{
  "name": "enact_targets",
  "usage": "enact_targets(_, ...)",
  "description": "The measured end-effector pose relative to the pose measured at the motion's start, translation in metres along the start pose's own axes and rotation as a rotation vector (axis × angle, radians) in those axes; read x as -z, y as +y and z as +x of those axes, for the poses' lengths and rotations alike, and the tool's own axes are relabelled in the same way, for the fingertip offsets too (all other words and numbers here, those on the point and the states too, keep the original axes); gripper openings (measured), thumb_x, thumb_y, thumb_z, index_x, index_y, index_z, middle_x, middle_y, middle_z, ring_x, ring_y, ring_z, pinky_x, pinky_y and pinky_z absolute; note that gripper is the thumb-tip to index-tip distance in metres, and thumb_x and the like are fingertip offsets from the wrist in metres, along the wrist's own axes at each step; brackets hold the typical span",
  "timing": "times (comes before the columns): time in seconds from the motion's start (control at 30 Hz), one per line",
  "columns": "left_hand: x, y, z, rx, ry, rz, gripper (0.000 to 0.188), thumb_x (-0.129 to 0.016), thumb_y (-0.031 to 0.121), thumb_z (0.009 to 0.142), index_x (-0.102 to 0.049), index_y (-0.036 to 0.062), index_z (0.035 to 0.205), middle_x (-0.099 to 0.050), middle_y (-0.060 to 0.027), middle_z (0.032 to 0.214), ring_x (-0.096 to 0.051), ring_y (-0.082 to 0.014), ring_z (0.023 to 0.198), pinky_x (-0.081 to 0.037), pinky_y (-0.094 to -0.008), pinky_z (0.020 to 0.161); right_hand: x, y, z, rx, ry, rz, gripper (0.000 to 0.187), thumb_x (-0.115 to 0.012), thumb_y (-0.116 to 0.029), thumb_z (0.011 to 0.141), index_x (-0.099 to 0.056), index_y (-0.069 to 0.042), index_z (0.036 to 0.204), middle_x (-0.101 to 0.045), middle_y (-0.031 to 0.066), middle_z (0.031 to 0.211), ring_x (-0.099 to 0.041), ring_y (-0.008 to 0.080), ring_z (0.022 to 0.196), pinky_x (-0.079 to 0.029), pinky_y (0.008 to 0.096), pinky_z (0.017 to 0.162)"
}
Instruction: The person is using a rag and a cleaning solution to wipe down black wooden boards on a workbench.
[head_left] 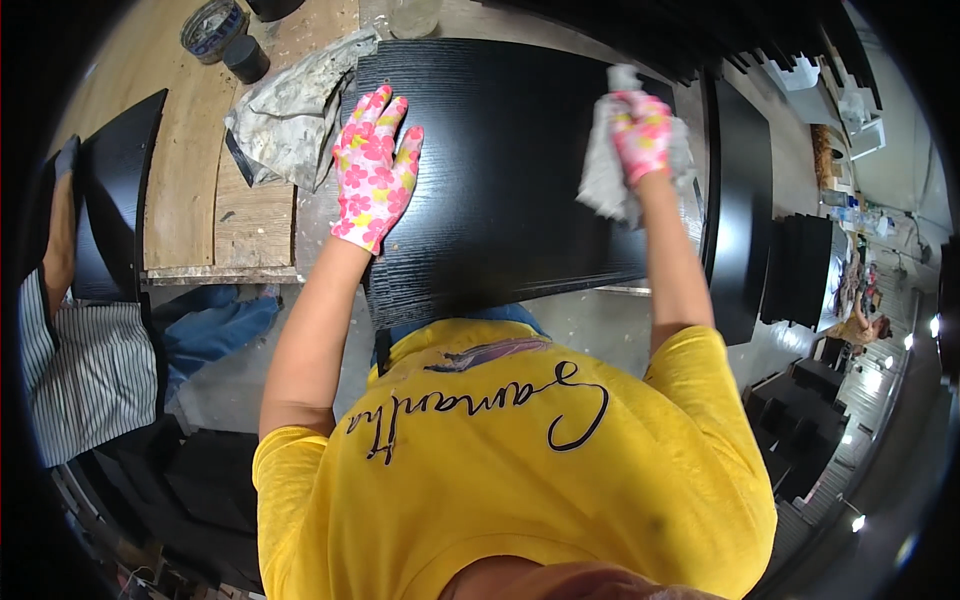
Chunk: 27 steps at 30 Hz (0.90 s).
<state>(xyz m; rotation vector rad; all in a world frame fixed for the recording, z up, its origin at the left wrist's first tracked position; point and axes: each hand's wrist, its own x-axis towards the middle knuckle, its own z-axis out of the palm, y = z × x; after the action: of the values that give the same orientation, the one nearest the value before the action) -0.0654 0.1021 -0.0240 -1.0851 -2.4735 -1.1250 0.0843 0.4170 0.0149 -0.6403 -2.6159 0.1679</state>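
A black wood-grained board (500,170) lies flat on the workbench in front of me. My left hand (375,170), in a white glove with pink and yellow flowers, rests on its left edge with the fingers stretched out. My right hand (642,133), gloved alike, is closed on a grey-white cloth (605,170) at the right part of the board. The cloth and this hand are slightly blurred. A crumpled, stained cloth (290,110) lies just left of the board, close to my left hand.
A round tub (213,30) and a dark cup (245,60) stand at the far left of the wooden bench (180,190). Another person's arm (62,220) touches a black panel (118,190) at the left. More black panels (738,210) stand at the right.
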Motion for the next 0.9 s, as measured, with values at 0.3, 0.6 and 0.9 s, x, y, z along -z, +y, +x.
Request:
enact_targets(0.3,-0.002,0.002,0.003,-0.012,0.005,0.008,0.033,-0.066,0.02,0.087,-0.064,0.0014,0.115,-0.057,-0.0165,0.129,-0.052,-0.0344,0.122,-0.04,-0.0427,0.103,0.028,0.055,-0.011,-0.273,0.002,-0.027,0.023,-0.062,-0.003,0.078,-0.069,-0.006,0.1,-0.066,0.0174,0.09,-0.064,0.0346,0.085,-0.052,0.041,0.078)
enact_targets(0.6,0.003,-0.001,0.001,-0.011,0.023,0.001,0.033,-0.065,0.023,0.088,-0.065,0.003,0.115,-0.057,-0.0158,0.129,-0.051,-0.0345,0.123,-0.039,-0.0448,0.103,0.011,-0.032,-0.026,0.165,0.034,0.046,0.023,-0.065,-0.005,0.073,-0.07,-0.011,0.095,-0.064,0.0159,0.089,-0.062,0.0345,0.083,-0.051,0.0421,0.077)
enact_targets(0.9,0.002,0.001,0.001,-0.014,-0.022,0.018,0.035,-0.064,0.021,0.089,-0.062,0.0034,0.12,-0.055,-0.0161,0.133,-0.05,-0.0337,0.124,-0.039,-0.0427,0.105,-0.015,-0.129,-0.058,0.257,-0.02,0.3,0.024,-0.063,-0.008,0.072,-0.07,-0.014,0.095,-0.065,0.0118,0.086,-0.06,0.0314,0.087,-0.047,0.0425,0.08)
